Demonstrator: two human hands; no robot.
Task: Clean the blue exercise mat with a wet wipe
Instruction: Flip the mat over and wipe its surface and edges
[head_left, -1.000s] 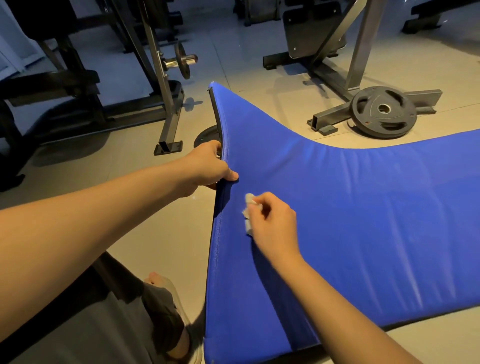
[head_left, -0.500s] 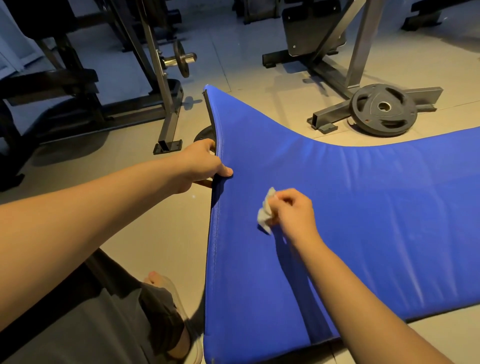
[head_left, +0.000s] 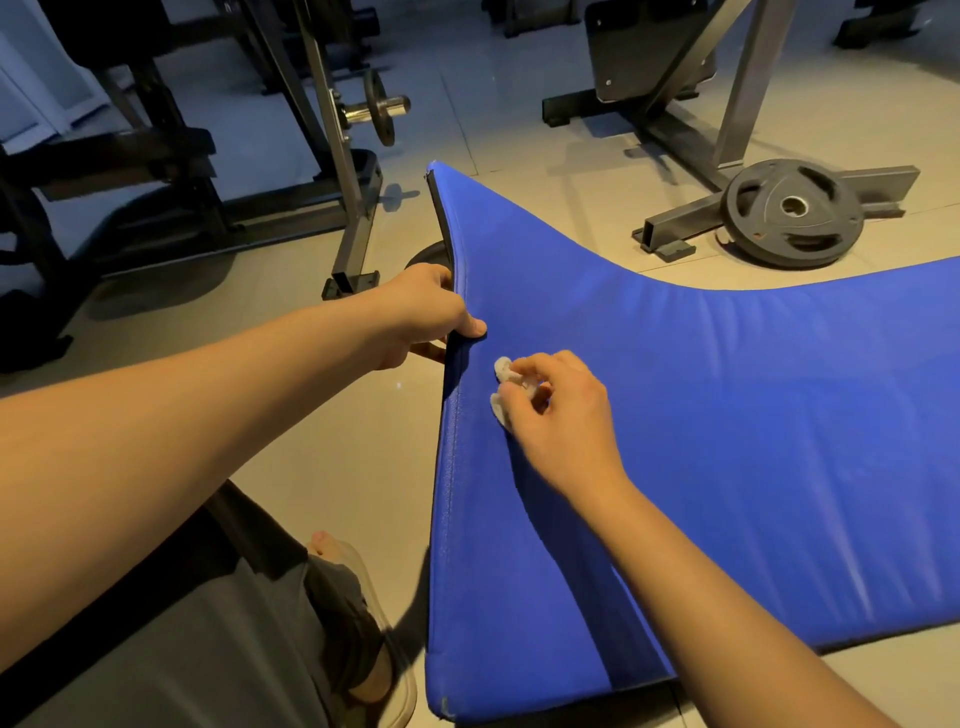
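sandal on the person's foot sits nearest, on the tiled floor just beside the blue mat, whose near corner lies flat. farther up, the right hand pinches a bunched white wet wipe in its grip and presses it onto the mat close to the left edge. just beyond, the left hand has its grip curled round that edge, thumb on top, holding it raised off the floor. the mat's long axis runs off to the right of the wipe, so most of the surface to cover likely lies rightward, on the right hand's side. a weight plate lies beyond.
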